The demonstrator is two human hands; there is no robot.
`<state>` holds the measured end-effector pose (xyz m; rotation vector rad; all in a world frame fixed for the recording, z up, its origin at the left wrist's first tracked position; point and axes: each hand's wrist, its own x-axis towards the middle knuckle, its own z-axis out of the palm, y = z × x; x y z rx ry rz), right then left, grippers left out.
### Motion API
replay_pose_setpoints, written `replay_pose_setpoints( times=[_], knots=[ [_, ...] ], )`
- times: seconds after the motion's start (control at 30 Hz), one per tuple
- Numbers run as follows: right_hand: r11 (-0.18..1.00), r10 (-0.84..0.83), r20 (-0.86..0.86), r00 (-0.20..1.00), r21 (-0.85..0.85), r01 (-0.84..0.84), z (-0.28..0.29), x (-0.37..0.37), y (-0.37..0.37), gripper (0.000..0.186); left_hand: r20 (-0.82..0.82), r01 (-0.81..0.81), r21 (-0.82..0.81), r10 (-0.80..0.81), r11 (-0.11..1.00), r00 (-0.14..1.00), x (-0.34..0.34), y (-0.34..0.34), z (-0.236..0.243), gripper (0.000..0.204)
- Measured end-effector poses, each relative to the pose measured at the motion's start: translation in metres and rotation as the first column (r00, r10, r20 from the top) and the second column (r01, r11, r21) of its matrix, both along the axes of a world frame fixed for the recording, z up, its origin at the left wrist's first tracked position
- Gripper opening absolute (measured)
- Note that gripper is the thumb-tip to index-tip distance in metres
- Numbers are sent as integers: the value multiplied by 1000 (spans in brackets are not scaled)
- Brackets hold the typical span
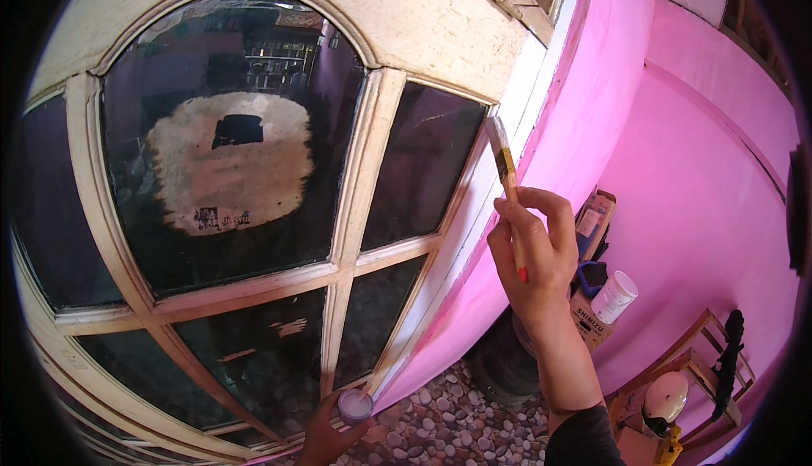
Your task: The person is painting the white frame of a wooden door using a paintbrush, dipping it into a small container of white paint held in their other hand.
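In my right hand is a paintbrush, gripped by its wooden handle with the fingers pinched round it. The bristles point up and lie against the white-painted edge strip of the window frame. Low in the view, my left hand holds a small round cup of pale lilac-white paint. The cup is close to the frame's lower end. Dark glass panes sit between cream wooden bars, and the large arched pane carries a patch of torn brown paper.
A bright pink wall runs alongside the frame. Beneath is a pebble-patterned floor with a dark round container. At the right stand a white tub on a cardboard box and a wooden chair bearing a cream helmet.
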<state>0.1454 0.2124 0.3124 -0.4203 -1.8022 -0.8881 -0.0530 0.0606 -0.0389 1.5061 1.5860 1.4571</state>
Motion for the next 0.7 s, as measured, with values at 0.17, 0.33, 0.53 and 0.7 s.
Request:
replay_pose_setpoints(
  times=[0.17, 0.33, 0.53, 0.7],
  knots=[
    [1000, 2, 23, 1000, -22, -2, -3, 2, 0, 42, 108, 57, -61, -50, 997, 993, -2, -5, 17, 81],
    [999, 5, 27, 1000, -36, -4, -7, 1, -1, 42, 147, 90, -43, -83, 995, 986, -4, -5, 17, 80],
    [998, -13, 41, 999, -55, 15, -11, 3, -4, 41, 139, 93, -64, -84, 994, 987, -4, -5, 19, 79],
    [998, -13, 61, 998, -62, 17, -16, 2, -4, 40, 136, 80, -60, -72, 995, 988, -5, -5, 19, 78]
  ],
)
